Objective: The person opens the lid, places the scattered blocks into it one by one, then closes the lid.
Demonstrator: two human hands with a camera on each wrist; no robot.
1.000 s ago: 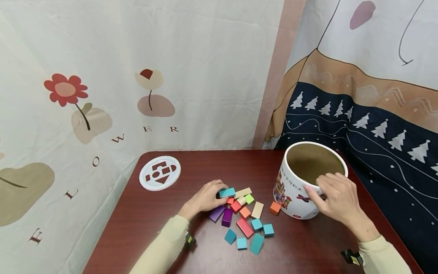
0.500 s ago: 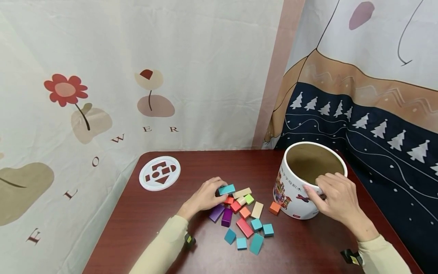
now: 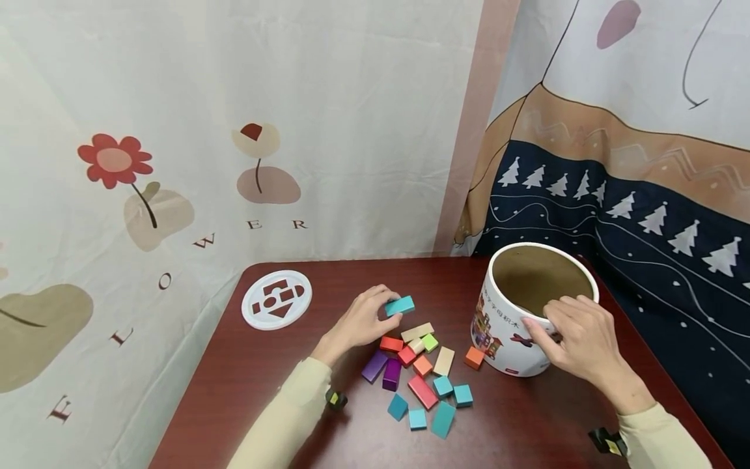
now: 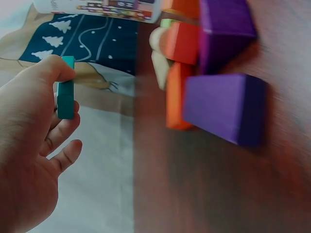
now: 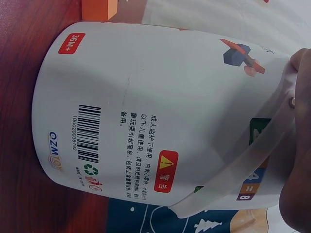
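Note:
My left hand (image 3: 363,320) pinches a teal rectangular block (image 3: 400,305) between thumb and fingers, held over the far side of a block pile. In the left wrist view the same teal block (image 4: 65,97) stands apart from the others. Over at the right, my right hand (image 3: 580,339) grips the rim of a white printed bucket (image 3: 498,326), thumb outside; the fingertips are hidden. Below the left hand lie a red block (image 3: 391,344) and a purple block (image 3: 375,366). The bucket's white handle (image 5: 233,170) hangs down its side in the right wrist view.
Several more teal blocks (image 3: 443,419) lie toward the near side, with a long red block (image 3: 422,391) beside them. An orange block (image 3: 474,357) sits by the bucket's base. A white lid with shaped holes (image 3: 258,293) lies at the table's (image 3: 205,404) far left.
My left hand has lifted the teal block off the pile, moving it away from me and slightly right, uncovering the red block. The right hand keeps its grip on the bucket rim.

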